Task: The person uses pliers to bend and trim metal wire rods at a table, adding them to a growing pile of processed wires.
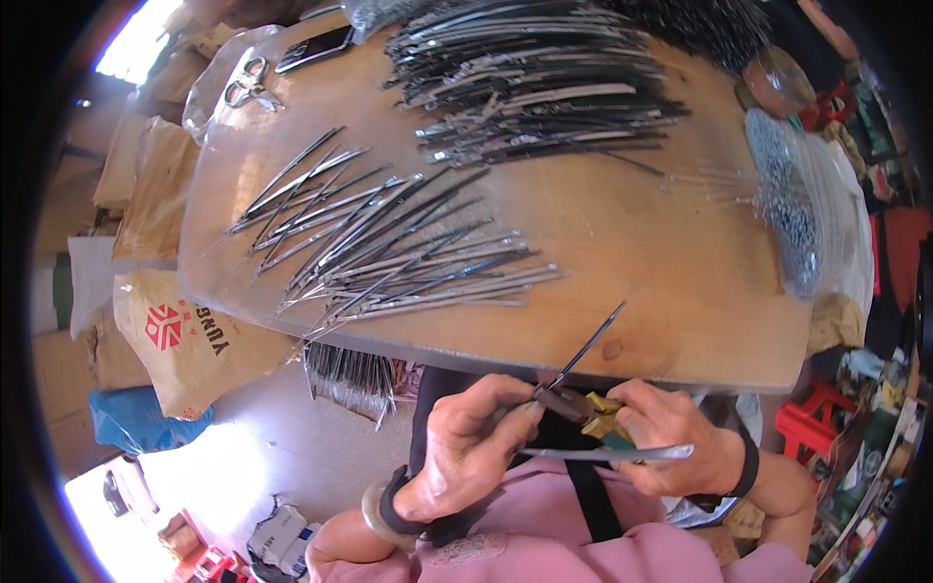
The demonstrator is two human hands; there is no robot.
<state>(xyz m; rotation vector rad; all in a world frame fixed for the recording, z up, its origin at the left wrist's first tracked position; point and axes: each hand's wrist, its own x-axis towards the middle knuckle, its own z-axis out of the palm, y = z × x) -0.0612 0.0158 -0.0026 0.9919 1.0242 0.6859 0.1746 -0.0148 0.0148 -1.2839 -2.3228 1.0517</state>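
Note:
My left hand (476, 432) is closed, thumb and fingertips pinching a thin dark strip (591, 340) that slants up over the table's near edge. My right hand (680, 437) is wrapped round a pair of pliers with yellow handles (604, 416). The pliers' dark jaws meet the strip at my left fingertips; whether they grip it is too small to tell. A grey flat strip (617, 454) runs from my left fingers across below the pliers to my right hand. Beyond my hands, a loose heap of similar strips (398, 238) lies on the wooden table (622, 238).
At the table's back lies a bigger stack of strips (525, 83). Scissors (251, 85) and a phone (316, 49) sit far left. A clear bag of small metal pieces (785, 209) rests on the right edge. Around the table are a red stool (814, 423) and a tan sack (165, 369).

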